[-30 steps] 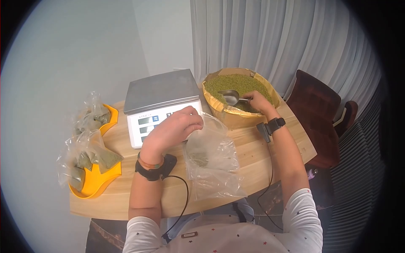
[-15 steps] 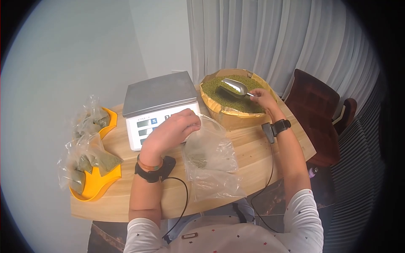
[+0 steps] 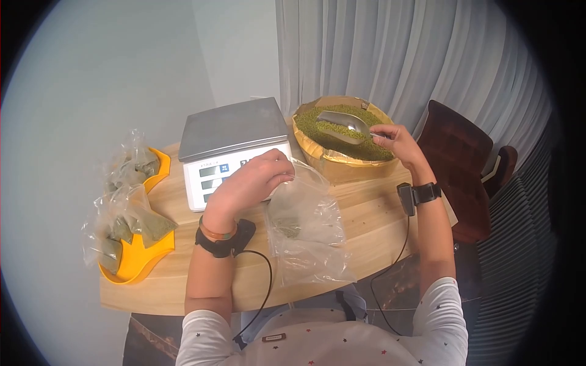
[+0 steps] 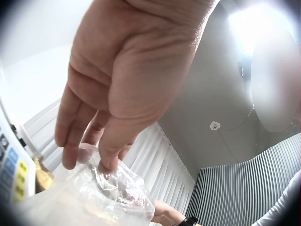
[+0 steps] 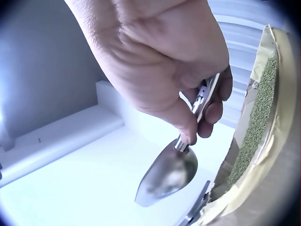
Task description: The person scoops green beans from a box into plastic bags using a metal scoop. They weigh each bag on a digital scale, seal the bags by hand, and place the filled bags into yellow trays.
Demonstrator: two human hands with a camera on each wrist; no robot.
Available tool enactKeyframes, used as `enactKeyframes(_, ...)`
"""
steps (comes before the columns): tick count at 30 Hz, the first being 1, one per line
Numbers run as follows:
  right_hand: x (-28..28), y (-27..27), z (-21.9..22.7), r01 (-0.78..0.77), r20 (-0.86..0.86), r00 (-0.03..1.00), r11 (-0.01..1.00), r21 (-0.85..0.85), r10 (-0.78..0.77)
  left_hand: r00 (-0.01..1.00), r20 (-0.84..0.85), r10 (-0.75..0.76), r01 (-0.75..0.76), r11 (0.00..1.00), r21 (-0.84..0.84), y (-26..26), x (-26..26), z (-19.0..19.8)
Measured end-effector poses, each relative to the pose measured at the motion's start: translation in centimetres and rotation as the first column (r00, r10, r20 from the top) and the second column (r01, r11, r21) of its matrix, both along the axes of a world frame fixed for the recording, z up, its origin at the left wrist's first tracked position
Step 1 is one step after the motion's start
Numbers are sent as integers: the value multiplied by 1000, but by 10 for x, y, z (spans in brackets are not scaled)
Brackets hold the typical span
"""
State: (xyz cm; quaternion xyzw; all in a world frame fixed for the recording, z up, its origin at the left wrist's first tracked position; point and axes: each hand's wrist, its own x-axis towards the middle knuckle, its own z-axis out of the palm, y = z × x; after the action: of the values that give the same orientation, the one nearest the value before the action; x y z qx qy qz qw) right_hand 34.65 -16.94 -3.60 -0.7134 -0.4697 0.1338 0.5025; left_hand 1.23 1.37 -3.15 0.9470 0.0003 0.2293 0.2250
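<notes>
My left hand [image 3: 259,180] pinches the rim of a clear plastic bag [image 3: 308,222] between thumb and fingertips. A little green, grain-like stuff lies inside the bag, which hangs down over the table. In the left wrist view the thumb and fingers [image 4: 109,157] meet at the bag's edge. With my right hand [image 3: 397,143] I grip the handle of a metal scoop [image 3: 351,124]; the right wrist view shows the scoop's underside [image 5: 169,172] below the curled fingers. The scoop is above a box [image 3: 332,171] full of small green grains [image 3: 314,128], and some grains show in its bowl.
A digital scale [image 3: 238,131] with a grey top stands left of the box. Yellow trays [image 3: 137,265] at the table's left edge hold several filled plastic bags [image 3: 152,222]. A dark red chair [image 3: 455,165] stands at the right, beside the wooden table [image 3: 366,235].
My right hand has lifted the scoop out of the grains and moved a little to the right with it. My left hand keeps its hold on the bag almost unmoved.
</notes>
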Motion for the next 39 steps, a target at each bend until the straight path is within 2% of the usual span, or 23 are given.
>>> enactKeyframes(2, -8, -3, 11, -170, -20, 985, 984, -45, 169, 1000, 8, 0, 0, 1000, 4, 0, 0, -1)
enactKeyframes(6, -41, -7, 36, -211, 45, 974, 965, -155, 220, 1000, 19, -9, 8, 1000, 9, 1, -1, -1)
enactKeyframes(8, -53, -7, 43, -262, 205, 931, 945, -197, 301, 1000, 14, -10, 10, 1000, 2, 1, -1, -1)
enactKeyframes(9, -60, -7, 46, -266, 199, 931, 942, -203, 306, 1000, 18, -10, 10, 1000, 2, 1, -1, 0)
enactKeyframes(11, -77, -8, 51, -275, 394, 859, 944, -183, 327, 1000, 27, -14, 15, 1000, -15, 1, -1, -1)
enactKeyframes(12, -86, -8, 54, -279, 388, 860, 942, -189, 333, 1000, 23, -10, 11, 1000, -22, 1, -1, -2)
enactKeyframes(14, -103, -10, 59, -216, 596, 747, 955, -203, 295, 1000, -4, 0, 0, 999, -40, 2, -1, -2)
enactKeyframes(15, -108, -11, 59, -219, 592, 748, 954, -207, 300, 1000, 0, -1, 1, 999, -36, 0, -2, 0)
enactKeyframes(17, -117, -14, 60, -218, 827, 514, 967, -131, 228, 1000, 0, -5, 5, 999, -33, 1, -2, 0)
enactKeyframes(20, -125, -17, 63, -212, 853, 482, 971, -109, 201, 1000, 7, -15, 15, 1000, -21, 2, -2, -1)
enactKeyframes(24, -115, -20, 74, -191, 813, 529, 968, -163, 242, 1000, 9, -16, 16, 1000, 7, 4, -2, -3)
enactKeyframes(27, -99, -24, 83, -25, 600, 786, 978, -206, 146, 1000, 19, -15, 15, 1000, 7, 6, -2, -5)
enactKeyframes(28, -87, -23, 79, -20, 604, 785, 979, -203, 141, 1000, 22, -20, 20, 1000, 10, 6, -1, -6)
enactKeyframes(30, -51, -15, 60, 112, 635, 769, 993, -31, -67, 1000, -1, -14, 14, 1000, 18, 5, 0, -6)
enactKeyframes(31, -33, -11, 52, 180, 648, 753, 983, -42, -110, 1000, 4, -20, 20, 1000, 23, 5, 0, -5)
enactKeyframes(32, -16, -6, 42, 184, 651, 750, 982, -35, -117, 1000, -8, -22, 22, 999, 27, 4, 0, -4)
enactKeyframes(34, 14, 6, 18, 400, 705, 674, 911, -100, -219, 1000, -16, -26, 26, 999, 38, 4, 0, -3)
enactKeyframes(35, 27, 11, 6, 402, 707, 670, 911, -92, -224, 999, -20, -28, 28, 999, 37, 5, 0, -3)
enactKeyframes(37, 44, 21, -13, 502, 727, 639, 852, -149, -250, 999, -13, -30, 31, 999, 24, 5, 0, -4)
enactKeyframes(39, 44, 29, -25, 503, 720, 652, 846, -176, -238, 999, -16, -31, 32, 999, 31, 5, 0, -4)
